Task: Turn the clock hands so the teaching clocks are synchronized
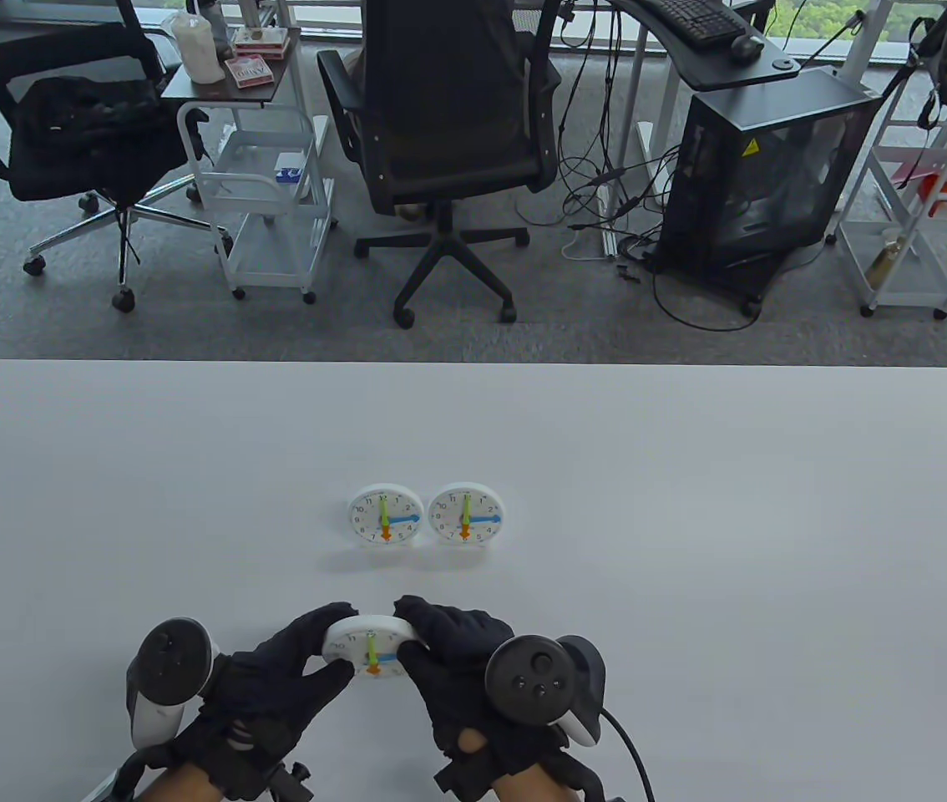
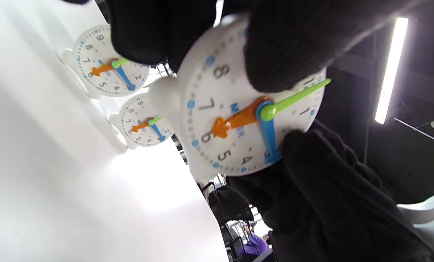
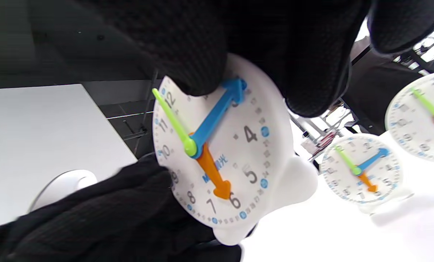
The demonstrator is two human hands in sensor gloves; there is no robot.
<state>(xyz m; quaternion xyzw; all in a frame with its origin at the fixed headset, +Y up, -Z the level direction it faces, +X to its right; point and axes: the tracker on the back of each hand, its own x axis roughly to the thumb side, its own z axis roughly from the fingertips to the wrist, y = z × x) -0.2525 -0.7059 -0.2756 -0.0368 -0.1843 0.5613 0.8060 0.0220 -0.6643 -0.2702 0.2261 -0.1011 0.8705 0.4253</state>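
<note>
both hands grip 1 white teaching clock (image 1: 369, 648) near the front edge of the white bench (image 1: 691, 518), the left hand (image 1: 273, 681) curled around its left rim and the right hand (image 1: 457, 660) closed on its right side, with a fingertip (image 3: 198, 72) touching the blue hand (image 3: 217, 112) near the 3. its green hand (image 3: 171, 120) points to 12 and its orange hand (image 3: 213, 171) to 6. 2 more clocks, left (image 1: 386, 516) and right (image 1: 466, 515), stand just beside each other farther back on the bench, each showing the same setting.
</note>
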